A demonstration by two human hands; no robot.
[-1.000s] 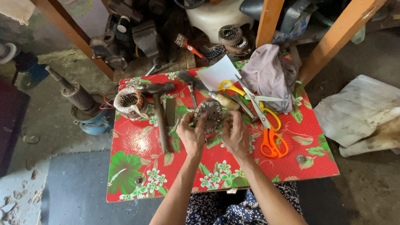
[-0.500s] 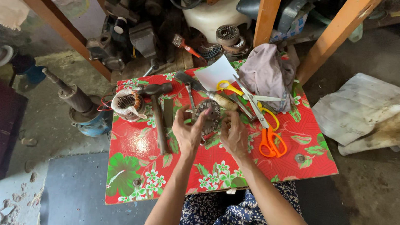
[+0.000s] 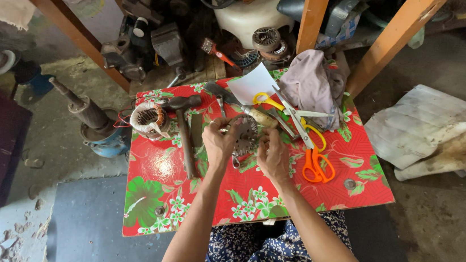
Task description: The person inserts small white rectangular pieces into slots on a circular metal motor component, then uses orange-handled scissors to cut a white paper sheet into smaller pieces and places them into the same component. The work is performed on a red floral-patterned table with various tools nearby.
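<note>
While both hands close around it, a small round metal motor part [image 3: 246,133], toothed or slotted like a stator core, sits just above the middle of the bench [image 3: 191,212], a low board covered in red floral oilcloth. The left hand [image 3: 219,142] grips the part's left edge with curled fingers, and the right hand [image 3: 272,155] pinches its lower right side; fine detail between the fingers is too small to make out. The part looks bare of windings, so the work on it appears to be under way rather than finished, though how much remains cannot be told.

Just left of the hands lies a hammer [image 3: 185,129] with a dark handle, and beyond it a second motor stator [image 3: 147,118] wound with copper wire. To the right lie orange-handled scissors [image 3: 315,162], yellow-handled scissors [image 3: 289,109] and a white paper sheet [image 3: 254,84], with a crumpled pale cloth [image 3: 312,87] at the bench's far edge. Behind the bench, dark machine parts crowd between orange wooden posts [image 3: 312,19]. A blue pump motor [image 3: 99,129] rests on the floor at left, and dirty white sacking [image 3: 443,137] at right.
</note>
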